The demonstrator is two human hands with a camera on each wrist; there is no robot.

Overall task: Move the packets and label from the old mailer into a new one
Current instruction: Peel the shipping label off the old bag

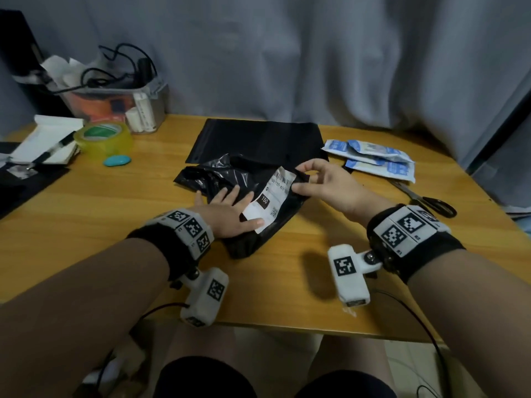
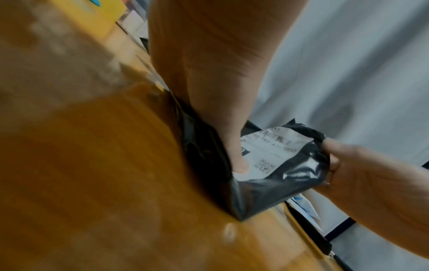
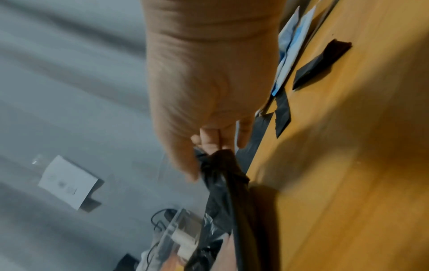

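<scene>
Left grip (image 1: 227,214): fingers flat and spread, pressing the old mailer (image 1: 244,193) and the label's near end onto the tabletop (image 1: 287,282).
Right grip (image 1: 324,182): pinching the mailer's crumpled edge at the label's far end.
Label (image 1: 270,199): stuck on the mailer, long axis running 7 to 1 o'clock between my hands.
Packets (image 1: 373,159): out, at 2 o'clock.
New mailer (image 1: 258,139): flat at 12 o'clock.
Next, I judge: peel from the right.

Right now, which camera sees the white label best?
The head view: the whole label shows on the crumpled black mailer. The left wrist view shows part of it behind the thumb; the right wrist view shows none.
</scene>
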